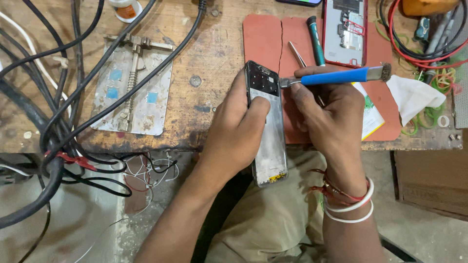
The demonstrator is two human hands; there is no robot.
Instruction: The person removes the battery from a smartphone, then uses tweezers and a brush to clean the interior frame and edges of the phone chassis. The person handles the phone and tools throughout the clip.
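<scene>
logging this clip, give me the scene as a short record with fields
left hand: left hand holds an opened phone frame upright by its edge, thumb across its metal back plate
right hand: right hand holds a blue-handled brush, its metal end at the frame's upper part
surface: worn wooden workbench with a red mat
nearby: second opened phone with red rim, metal holding jig, black cables, white cloth
</scene>
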